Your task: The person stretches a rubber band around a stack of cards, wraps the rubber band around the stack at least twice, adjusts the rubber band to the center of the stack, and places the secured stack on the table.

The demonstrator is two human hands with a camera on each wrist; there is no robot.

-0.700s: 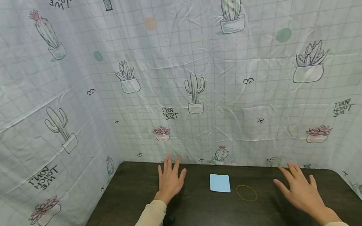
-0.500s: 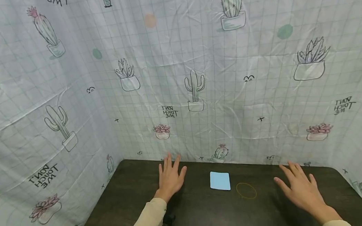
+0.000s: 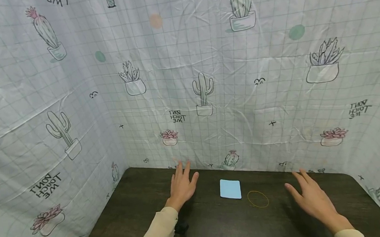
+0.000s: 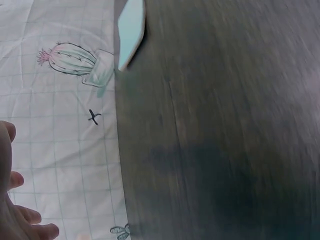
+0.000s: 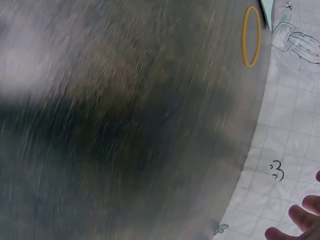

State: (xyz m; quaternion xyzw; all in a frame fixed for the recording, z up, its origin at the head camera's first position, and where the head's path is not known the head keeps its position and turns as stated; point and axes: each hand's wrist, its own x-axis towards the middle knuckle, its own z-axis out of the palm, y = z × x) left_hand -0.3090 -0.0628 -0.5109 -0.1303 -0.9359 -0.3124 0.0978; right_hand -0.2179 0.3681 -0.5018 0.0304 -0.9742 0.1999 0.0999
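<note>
On the dark table lies a light-blue square pad (image 3: 230, 189), which looks like a stack of sticky notes. Just right of it is a thin yellow rubber band (image 3: 259, 205), spread into a loop. My left hand (image 3: 182, 187) hovers left of the pad with its fingers extended and nothing in it. To the right of the rubber band, my right hand (image 3: 314, 199) is held over the table, fingers spread and holding nothing. The left wrist view shows the pad's edge (image 4: 132, 32) at the top; the right wrist view has the rubber band (image 5: 251, 36) near the upper right.
A pale cloth (image 3: 187, 78) printed with cacti hangs behind the table and along both sides. The dark wooden table (image 3: 216, 225) ends at this cloth. A small black object (image 3: 181, 227) sits by the left wrist, partly behind the sleeve.
My left hand has shifted slightly to the right, and the right hand slightly to the left. The pad and the rubber band stay where they were on the table.
</note>
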